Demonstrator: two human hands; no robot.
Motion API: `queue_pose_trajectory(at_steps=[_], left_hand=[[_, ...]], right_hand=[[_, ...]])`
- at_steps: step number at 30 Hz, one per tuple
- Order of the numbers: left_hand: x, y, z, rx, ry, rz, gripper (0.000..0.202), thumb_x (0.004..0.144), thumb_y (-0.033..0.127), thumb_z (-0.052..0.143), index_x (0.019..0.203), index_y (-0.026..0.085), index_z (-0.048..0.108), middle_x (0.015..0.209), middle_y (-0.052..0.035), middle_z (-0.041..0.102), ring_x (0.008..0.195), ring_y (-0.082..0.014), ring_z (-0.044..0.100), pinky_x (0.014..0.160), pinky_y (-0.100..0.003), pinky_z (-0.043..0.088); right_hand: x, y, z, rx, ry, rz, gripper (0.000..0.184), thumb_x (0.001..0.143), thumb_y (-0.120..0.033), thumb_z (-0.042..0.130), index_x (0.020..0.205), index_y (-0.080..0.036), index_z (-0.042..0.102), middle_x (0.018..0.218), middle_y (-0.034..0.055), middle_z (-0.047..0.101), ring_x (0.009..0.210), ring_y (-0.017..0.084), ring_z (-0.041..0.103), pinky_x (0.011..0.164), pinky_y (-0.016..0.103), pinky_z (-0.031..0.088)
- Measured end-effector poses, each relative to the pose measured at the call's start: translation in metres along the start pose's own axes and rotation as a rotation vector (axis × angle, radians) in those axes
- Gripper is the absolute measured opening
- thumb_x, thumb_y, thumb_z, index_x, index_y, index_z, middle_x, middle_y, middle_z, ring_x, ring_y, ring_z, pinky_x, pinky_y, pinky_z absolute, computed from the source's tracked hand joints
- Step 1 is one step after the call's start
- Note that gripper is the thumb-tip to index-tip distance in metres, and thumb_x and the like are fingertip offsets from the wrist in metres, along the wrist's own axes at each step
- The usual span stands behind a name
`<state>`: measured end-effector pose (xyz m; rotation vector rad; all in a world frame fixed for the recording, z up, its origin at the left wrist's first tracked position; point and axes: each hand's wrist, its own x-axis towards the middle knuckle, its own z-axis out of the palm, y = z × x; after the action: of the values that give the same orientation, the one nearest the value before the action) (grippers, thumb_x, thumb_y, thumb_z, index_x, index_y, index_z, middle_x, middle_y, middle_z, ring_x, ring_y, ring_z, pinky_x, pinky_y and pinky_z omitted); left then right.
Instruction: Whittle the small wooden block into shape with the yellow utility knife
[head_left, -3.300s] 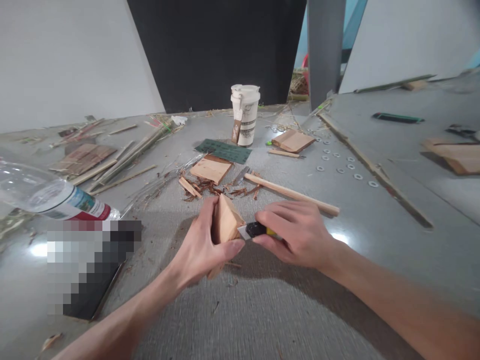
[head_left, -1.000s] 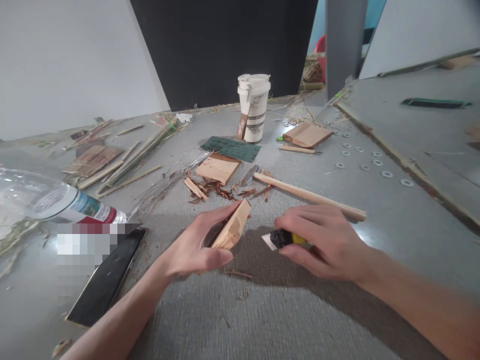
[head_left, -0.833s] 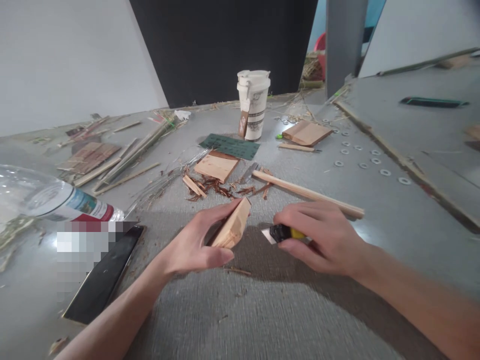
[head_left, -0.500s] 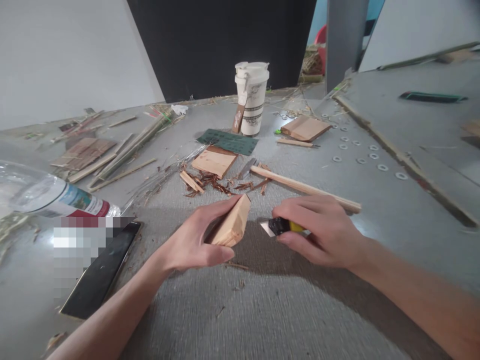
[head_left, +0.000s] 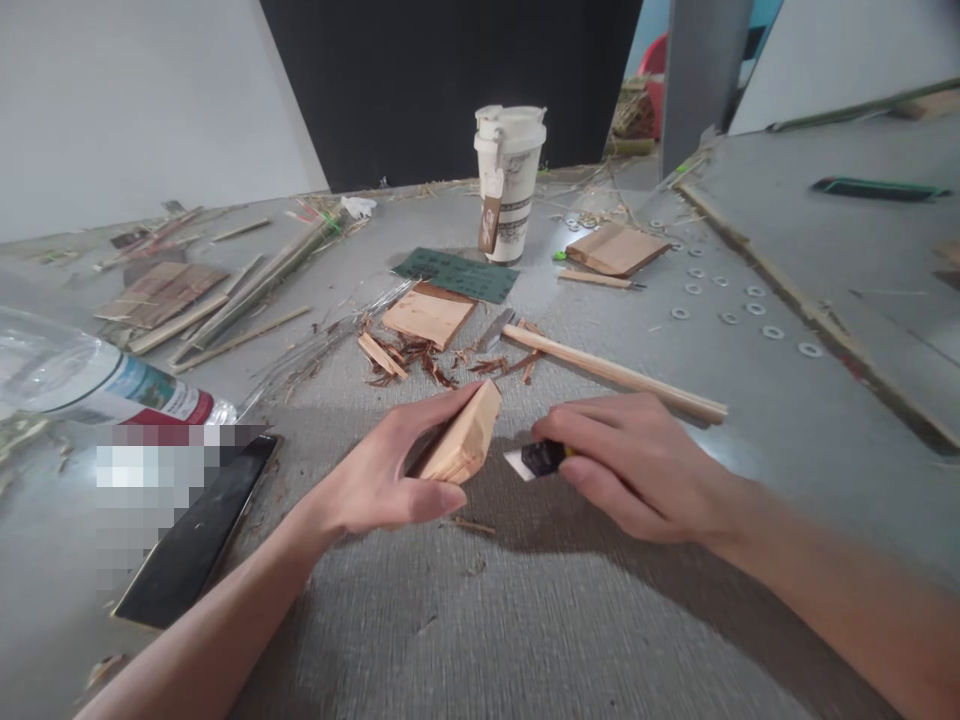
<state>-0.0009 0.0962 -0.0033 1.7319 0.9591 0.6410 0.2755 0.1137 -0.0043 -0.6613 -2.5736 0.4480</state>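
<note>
In my left hand (head_left: 382, 470) is a small pale wood block (head_left: 465, 440), gripped between thumb and fingers, its narrow edge tilted toward the right. My right hand (head_left: 637, 465) is closed round a utility knife (head_left: 546, 457) with a black nose and a bit of yellow body. The short blade (head_left: 517, 464) sticks out to the left, just short of the block and apart from it. Beyond the hands lies a second flat wood piece (head_left: 431, 316) among dark brown shavings (head_left: 435, 368). A tool with a long wooden handle (head_left: 615, 373) and a metal head rests nearby.
A white lidded cup (head_left: 514, 190) stands behind a green sandpaper sheet (head_left: 457, 272). Metal washers (head_left: 755, 308) and another wood piece (head_left: 619, 248) lie at the right. On the left are a plastic bottle (head_left: 120, 380), a phone (head_left: 199, 545) and wood strips (head_left: 262, 265).
My right hand has brought the knife slightly left, closer to the block. The left hand keeps its hold on the block, and the view has tilted a little.
</note>
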Motion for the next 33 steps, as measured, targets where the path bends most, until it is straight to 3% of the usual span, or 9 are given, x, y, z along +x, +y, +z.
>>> queue_pose_trajectory(at_steps=[6,11,15,21,24,27,33], left_hand=[[-0.001,-0.003,0.000,-0.008,0.009,0.020,0.092,0.073,0.060,0.069,0.153,0.020,0.047,0.143,-0.0098,0.062,0.124,-0.0375,0.057,0.111,-0.054,0.040],[-0.002,-0.004,0.000,-0.023,-0.001,0.064,0.086,0.076,0.061,0.070,0.150,0.022,0.049,0.140,-0.0075,0.064,0.125,-0.0367,0.057,0.111,-0.050,0.041],[-0.001,-0.004,0.001,-0.019,-0.001,0.056,0.088,0.075,0.060,0.069,0.152,0.022,0.047,0.141,-0.0076,0.063,0.121,-0.0347,0.060,0.110,-0.049,0.043],[-0.004,0.002,-0.008,0.064,0.009,0.037,0.075,0.077,0.056,0.064,0.144,0.022,0.056,0.140,-0.0070,0.063,0.125,-0.0354,0.057,0.111,-0.050,0.040],[-0.009,0.008,-0.015,0.160,0.051,-0.002,0.057,0.084,0.049,0.055,0.131,0.019,0.065,0.118,-0.0056,0.073,0.100,-0.0279,0.065,0.091,-0.042,0.051],[-0.014,0.014,-0.016,0.323,0.071,-0.050,0.034,0.087,0.031,0.055,0.113,0.019,0.074,0.089,-0.0006,0.074,0.073,-0.0186,0.063,0.066,-0.031,0.049],[-0.015,0.021,-0.005,0.484,0.044,0.095,0.045,0.089,0.014,0.065,0.129,0.033,0.069,0.102,0.0050,0.079,0.083,-0.0120,0.071,0.074,-0.021,0.050]], right_hand=[[0.005,-0.004,0.000,0.004,-0.175,0.011,0.019,0.102,-0.030,0.039,0.101,-0.021,0.055,0.080,0.0012,0.063,0.067,0.016,0.051,0.064,0.030,0.031],[0.004,-0.008,0.003,-0.010,-0.264,0.058,0.019,0.099,-0.040,0.051,0.106,-0.022,0.052,0.083,0.0008,0.067,0.070,0.018,0.058,0.063,0.030,0.031],[0.005,-0.005,0.007,-0.052,-0.288,0.111,0.023,0.103,-0.045,0.047,0.107,-0.022,0.048,0.082,0.0004,0.067,0.066,0.017,0.059,0.059,0.029,0.029],[0.005,0.003,0.007,-0.099,-0.203,0.016,0.018,0.107,-0.039,0.043,0.104,-0.022,0.050,0.091,0.0015,0.065,0.076,0.016,0.059,0.065,0.029,0.034],[0.003,0.004,0.004,-0.058,-0.127,0.005,0.024,0.107,-0.043,0.040,0.107,-0.022,0.053,0.092,0.0021,0.065,0.079,0.017,0.059,0.067,0.029,0.035],[0.002,0.004,0.002,-0.021,0.006,0.006,0.040,0.107,-0.052,0.032,0.104,-0.020,0.055,0.087,0.0027,0.061,0.076,0.017,0.055,0.066,0.030,0.035],[0.000,0.000,0.001,-0.048,0.129,-0.020,0.029,0.107,-0.041,0.037,0.098,-0.020,0.053,0.083,0.0013,0.057,0.075,0.016,0.050,0.066,0.030,0.035]])
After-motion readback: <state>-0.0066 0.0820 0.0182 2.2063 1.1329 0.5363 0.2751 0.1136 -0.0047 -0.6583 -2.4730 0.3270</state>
